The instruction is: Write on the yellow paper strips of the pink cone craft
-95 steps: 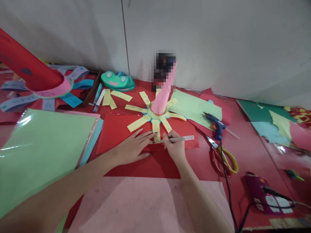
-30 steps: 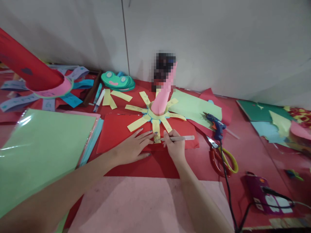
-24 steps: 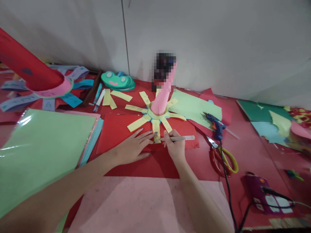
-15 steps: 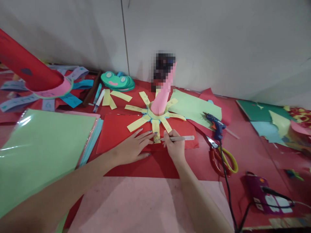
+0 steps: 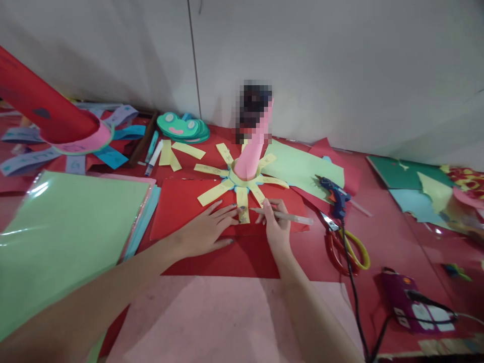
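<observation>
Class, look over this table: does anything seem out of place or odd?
Slightly: the black cord of the glue gun runs across the scissors, which looks careless. I see no obvious spill.

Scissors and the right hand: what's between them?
Head view: the right end of the red sheet, the rear of the pen in the right hand, then red tabletop before the scissors.

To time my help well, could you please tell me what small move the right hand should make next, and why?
I would probably bring the pen leftward onto the front yellow strip: the right hand holds it with the tip seemingly just right of the strip, and the left hand touches the strip, perhaps steadying it.
</observation>
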`<state>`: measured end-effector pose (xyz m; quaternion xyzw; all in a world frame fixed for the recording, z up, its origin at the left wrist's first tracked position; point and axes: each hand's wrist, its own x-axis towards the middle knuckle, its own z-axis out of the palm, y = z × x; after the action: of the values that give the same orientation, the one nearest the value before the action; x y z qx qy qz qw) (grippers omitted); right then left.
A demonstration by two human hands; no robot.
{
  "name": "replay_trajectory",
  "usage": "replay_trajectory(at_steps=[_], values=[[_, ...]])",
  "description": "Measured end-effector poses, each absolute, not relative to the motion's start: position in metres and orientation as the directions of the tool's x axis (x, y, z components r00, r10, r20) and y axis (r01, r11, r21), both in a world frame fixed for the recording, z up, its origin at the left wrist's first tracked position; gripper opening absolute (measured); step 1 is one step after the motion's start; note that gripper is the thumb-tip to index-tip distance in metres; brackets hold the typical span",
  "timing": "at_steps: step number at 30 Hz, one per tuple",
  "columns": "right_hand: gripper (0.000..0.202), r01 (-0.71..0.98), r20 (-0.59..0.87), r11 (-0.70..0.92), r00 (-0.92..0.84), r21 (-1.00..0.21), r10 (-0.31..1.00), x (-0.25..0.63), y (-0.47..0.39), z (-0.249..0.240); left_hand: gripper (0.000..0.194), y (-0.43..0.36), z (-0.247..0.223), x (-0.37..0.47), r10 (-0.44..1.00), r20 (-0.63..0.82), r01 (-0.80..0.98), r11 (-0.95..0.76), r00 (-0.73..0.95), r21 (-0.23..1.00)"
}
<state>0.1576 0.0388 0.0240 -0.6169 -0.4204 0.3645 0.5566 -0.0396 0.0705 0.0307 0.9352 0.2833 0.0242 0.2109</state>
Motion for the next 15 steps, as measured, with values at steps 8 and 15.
replay_trajectory(at_steps=[8,15], values=[[0.026,0.183,0.147,0.074,0.427,-0.98,0.892,0.1571,0.0372,0.023,0.044,0.0713,0.028,-0.0399,0.545,-0.045,0.511,-0.749,0.837,0.422],[0.03,0.213,0.112,0.039,0.344,-0.976,0.932,0.1556,0.034,0.0253,0.05,0.0711,0.0283,-0.0396,0.548,-0.055,0.518,-0.747,0.834,0.417]])
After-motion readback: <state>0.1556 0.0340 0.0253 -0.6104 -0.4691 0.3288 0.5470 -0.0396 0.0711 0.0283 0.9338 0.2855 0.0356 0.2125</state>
